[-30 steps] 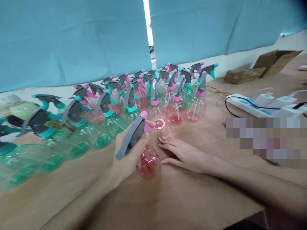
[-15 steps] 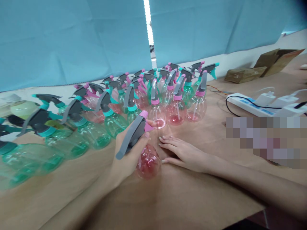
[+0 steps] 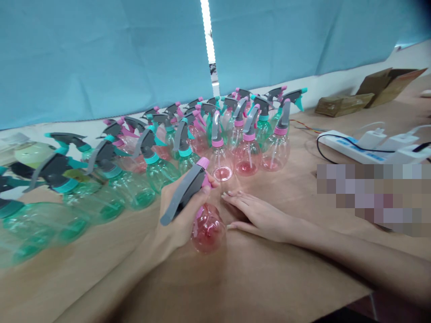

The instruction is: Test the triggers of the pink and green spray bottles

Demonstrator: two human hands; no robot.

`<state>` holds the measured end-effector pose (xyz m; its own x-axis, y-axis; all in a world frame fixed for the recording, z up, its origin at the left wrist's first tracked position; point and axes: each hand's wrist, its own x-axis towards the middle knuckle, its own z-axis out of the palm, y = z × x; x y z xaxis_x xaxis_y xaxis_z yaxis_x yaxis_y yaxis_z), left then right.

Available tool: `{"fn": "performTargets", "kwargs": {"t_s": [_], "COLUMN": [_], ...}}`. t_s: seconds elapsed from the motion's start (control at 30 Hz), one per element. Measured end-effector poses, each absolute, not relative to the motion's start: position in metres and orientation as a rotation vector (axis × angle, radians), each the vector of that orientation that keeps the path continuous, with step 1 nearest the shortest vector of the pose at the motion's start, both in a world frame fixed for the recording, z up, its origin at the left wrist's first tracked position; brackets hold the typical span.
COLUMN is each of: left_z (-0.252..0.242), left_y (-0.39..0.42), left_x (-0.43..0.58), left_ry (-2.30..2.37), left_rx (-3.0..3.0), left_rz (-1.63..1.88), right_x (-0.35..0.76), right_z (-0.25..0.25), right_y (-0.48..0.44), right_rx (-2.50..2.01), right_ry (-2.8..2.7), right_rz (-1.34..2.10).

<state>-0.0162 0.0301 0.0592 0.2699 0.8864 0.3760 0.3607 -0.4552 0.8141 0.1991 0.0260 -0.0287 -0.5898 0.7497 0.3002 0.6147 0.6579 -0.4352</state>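
Note:
My left hand (image 3: 182, 224) is wrapped round the neck of a pink spray bottle (image 3: 209, 233), with fingers at its pink trigger. The bottle's grey and pink spray head (image 3: 185, 190) points away from me, and its clear pink body rests on the brown table (image 3: 262, 278). Just right of the bottle, my right hand (image 3: 252, 211) lies flat on the table, fingers stretched out, holding nothing. Beyond my hands stand pink spray bottles (image 3: 247, 154) with grey and pink heads. Green spray bottles (image 3: 163, 175) with teal collars stand ahead and to the left.
A white power strip (image 3: 350, 148) with plugs and cables lies to the right. Brown cardboard boxes (image 3: 343, 104) sit at the back right. A blue sheet (image 3: 134, 54) hangs behind the bottles. A blurred-out patch covers something at the right.
My left forefinger has drawn in with the trigger, and the spray head has tipped slightly down. My right hand has stayed in place.

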Motion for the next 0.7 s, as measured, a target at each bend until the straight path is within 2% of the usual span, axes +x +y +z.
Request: {"fn": "performTargets", "kwargs": {"t_s": [0.7], "left_z": [0.0631], "left_y": [0.027], "left_x": [-0.0085], "left_ry": [1.178], "left_rx": [1.957], "left_rz": [1.155], "right_x": [0.1991], "right_z": [-0.0302], "right_y": [0.0268], "right_rx": [-1.049], "right_ry": [-2.43], "right_rz": [0.382]}}
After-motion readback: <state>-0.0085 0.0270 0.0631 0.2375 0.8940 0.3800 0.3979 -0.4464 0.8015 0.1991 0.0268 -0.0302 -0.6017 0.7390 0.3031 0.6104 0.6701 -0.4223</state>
